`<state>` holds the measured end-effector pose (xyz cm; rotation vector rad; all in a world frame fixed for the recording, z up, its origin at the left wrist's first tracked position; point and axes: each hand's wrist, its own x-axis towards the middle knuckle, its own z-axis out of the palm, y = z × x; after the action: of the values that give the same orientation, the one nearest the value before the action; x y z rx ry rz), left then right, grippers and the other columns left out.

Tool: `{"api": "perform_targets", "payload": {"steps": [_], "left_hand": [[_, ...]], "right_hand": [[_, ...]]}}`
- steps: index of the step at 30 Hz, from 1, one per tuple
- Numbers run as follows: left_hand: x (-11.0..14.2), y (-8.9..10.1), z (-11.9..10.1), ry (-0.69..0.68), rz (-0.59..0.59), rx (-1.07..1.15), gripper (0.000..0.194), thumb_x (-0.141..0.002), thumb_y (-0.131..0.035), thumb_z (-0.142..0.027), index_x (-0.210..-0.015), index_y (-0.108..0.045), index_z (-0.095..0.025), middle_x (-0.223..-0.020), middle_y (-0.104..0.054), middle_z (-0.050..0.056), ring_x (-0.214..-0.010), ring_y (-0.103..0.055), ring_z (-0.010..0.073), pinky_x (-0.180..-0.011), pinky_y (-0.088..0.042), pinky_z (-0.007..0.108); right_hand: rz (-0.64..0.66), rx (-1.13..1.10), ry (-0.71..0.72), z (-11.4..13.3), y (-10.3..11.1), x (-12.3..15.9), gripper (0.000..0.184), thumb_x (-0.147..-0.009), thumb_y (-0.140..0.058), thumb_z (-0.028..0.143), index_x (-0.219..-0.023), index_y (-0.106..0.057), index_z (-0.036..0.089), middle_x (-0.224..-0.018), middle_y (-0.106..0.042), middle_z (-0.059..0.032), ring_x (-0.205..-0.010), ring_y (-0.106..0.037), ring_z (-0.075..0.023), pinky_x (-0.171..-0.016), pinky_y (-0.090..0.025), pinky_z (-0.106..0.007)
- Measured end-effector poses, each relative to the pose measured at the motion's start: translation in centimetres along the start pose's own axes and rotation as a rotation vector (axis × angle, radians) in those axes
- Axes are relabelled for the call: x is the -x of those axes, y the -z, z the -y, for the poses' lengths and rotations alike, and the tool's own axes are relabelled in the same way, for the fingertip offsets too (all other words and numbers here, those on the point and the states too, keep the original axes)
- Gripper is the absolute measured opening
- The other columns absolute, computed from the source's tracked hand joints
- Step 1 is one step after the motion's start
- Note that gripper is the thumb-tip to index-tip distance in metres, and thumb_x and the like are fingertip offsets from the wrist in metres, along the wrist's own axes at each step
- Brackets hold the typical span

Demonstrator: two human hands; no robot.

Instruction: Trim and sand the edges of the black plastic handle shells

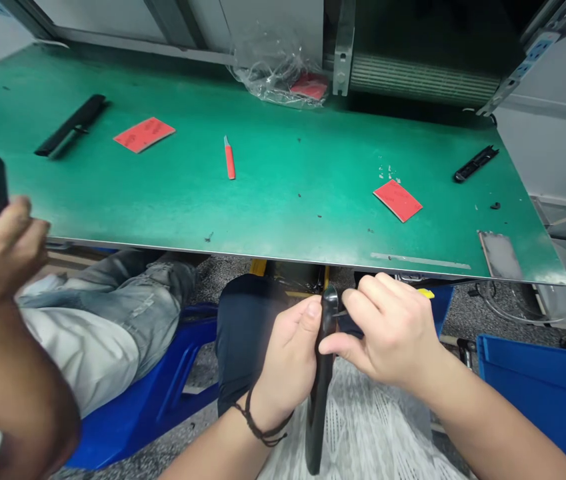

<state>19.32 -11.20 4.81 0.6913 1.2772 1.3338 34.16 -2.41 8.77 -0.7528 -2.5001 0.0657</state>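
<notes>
My left hand (293, 347) is closed around a long, glossy black plastic part (319, 413), held upright over my lap in front of the table edge. Its rounded top end shows above my thumb. On the right side of that part, my right hand (387, 327) is curled, with the thumb against the black surface. A thin, dark, blade-like tip pokes out from its fingers and meets the part near the top; the rest of it is hidden in my grip.
On the green table (263, 207) lie red sandpaper pieces (397, 200), a red-handled knife (229, 160), black plastic parts (477, 164) and a grey flat plate (501, 255). At left, a co-worker's hand (5, 247) holds a dark object. A blue bin (543, 393) stands right.
</notes>
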Motion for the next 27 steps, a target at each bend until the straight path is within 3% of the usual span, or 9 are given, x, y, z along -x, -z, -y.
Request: {"api": "perform_targets", "payload": {"steps": [4, 9, 15, 27], "left_hand": [[0.2, 0.2, -0.4, -0.008, 0.034, -0.046, 0.059, -0.105, -0.051, -0.068, -0.074, -0.057, -0.018, -0.067, -0.051, 0.001, -0.061, -0.044, 0.0136, -0.061, -0.038, 0.029], [0.2, 0.1, -0.6, -0.021, 0.035, -0.061, 0.059, -0.105, -0.052, -0.067, -0.072, -0.054, -0.018, -0.065, -0.051, 0.001, -0.061, -0.043, 0.0141, -0.061, -0.037, 0.029], [0.1, 0.0, -0.2, 0.0, 0.027, -0.032, 0.058, -0.106, -0.051, -0.065, -0.072, -0.054, -0.018, -0.065, -0.051, 0.001, -0.062, -0.043, 0.0139, -0.06, -0.036, 0.029], [-0.2, -0.2, -0.7, -0.031, -0.014, -0.044, 0.056, -0.104, -0.054, -0.066, -0.078, -0.061, -0.016, -0.076, -0.057, 0.004, -0.072, -0.049, 0.0169, -0.066, -0.042, 0.029]], "right_hand": [[0.063, -0.086, -0.01, -0.4, 0.6, -0.7, 0.065, -0.105, -0.045, 0.074, -0.08, -0.064, 0.017, -0.075, -0.053, -0.0029, -0.069, -0.042, -0.018, -0.062, -0.029, -0.034], [0.132, -0.062, 0.005, -0.7, 1.3, -1.2, 0.064, -0.105, -0.045, 0.074, -0.075, -0.059, 0.019, -0.072, -0.05, -0.001, -0.066, -0.037, -0.0164, -0.061, -0.025, -0.033], [0.136, -0.031, 0.009, -0.7, 1.3, -0.9, 0.061, -0.105, -0.048, 0.071, -0.075, -0.06, 0.02, -0.071, -0.05, -0.0011, -0.066, -0.035, -0.0168, -0.062, -0.026, -0.034], [0.071, 0.079, 0.03, 0.3, 0.7, 0.2, 0.061, -0.112, -0.037, 0.062, -0.077, -0.065, 0.021, -0.072, -0.051, -0.0036, -0.069, -0.036, -0.0209, -0.064, -0.023, -0.037]]}}
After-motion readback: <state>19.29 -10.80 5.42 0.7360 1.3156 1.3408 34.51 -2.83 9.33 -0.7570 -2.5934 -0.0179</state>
